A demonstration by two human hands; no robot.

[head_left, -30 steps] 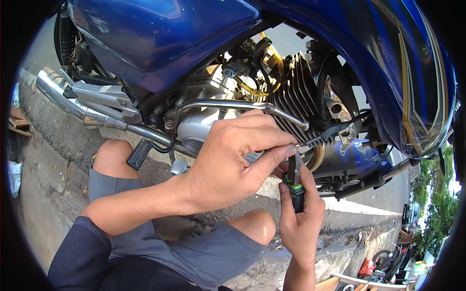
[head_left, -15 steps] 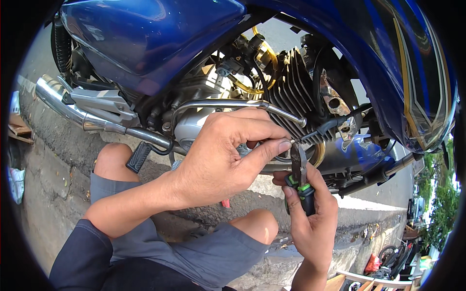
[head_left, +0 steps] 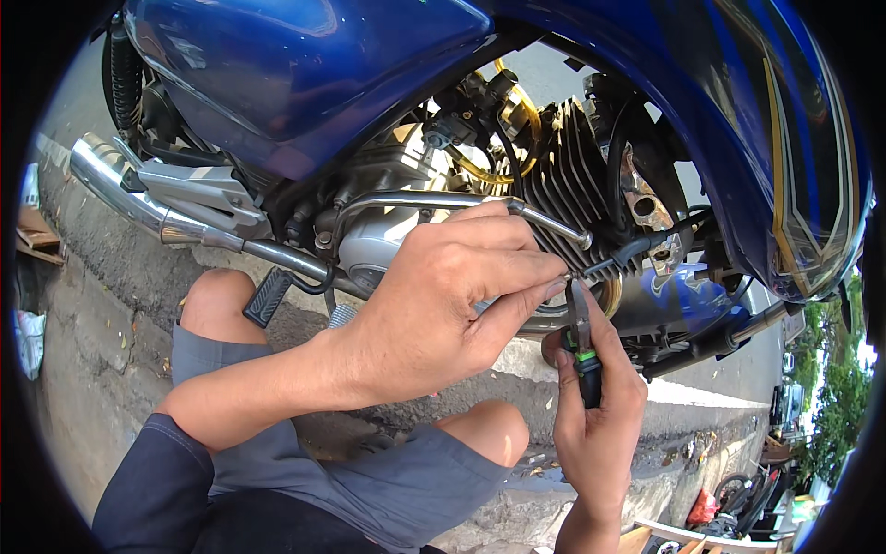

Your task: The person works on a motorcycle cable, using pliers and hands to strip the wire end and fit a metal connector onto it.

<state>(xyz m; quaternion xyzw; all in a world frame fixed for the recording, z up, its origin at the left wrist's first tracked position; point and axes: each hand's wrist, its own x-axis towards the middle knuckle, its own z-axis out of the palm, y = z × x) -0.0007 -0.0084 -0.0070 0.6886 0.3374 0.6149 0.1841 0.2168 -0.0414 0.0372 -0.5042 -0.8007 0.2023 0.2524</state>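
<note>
Finned engine cylinder (head_left: 569, 171): landmark for this entry; dark metal.
Left hand (head_left: 443, 295): below and left of the cylinder; thumb and forefinger pinched together on a small metal tip, other fingers curled.
Metal tip (head_left: 569, 276): one, tiny, below the cylinder; partly covered by the fingertips.
Right hand (head_left: 604, 411): well below the cylinder; wrapped around a pair of pliers, thumb along the handle.
Pliers (head_left: 581, 343): one pair, metal nose, black-and-green handles; directly below the cylinder, nose upward at the left fingertips; whether the jaws bite the tip, cannot tell.
Black cable with rubber boot (head_left: 637, 247): below and right of the cylinder, its thin end reaching the pinched fingers.
Chrome bar (head_left: 544, 222): lower left of the cylinder, passing just above the left hand.
Yellow hose (head_left: 533, 129): looped, beside the cylinder's left edge.
Chrome exhaust (head_left: 101, 171): far left of the cylinder.
</note>
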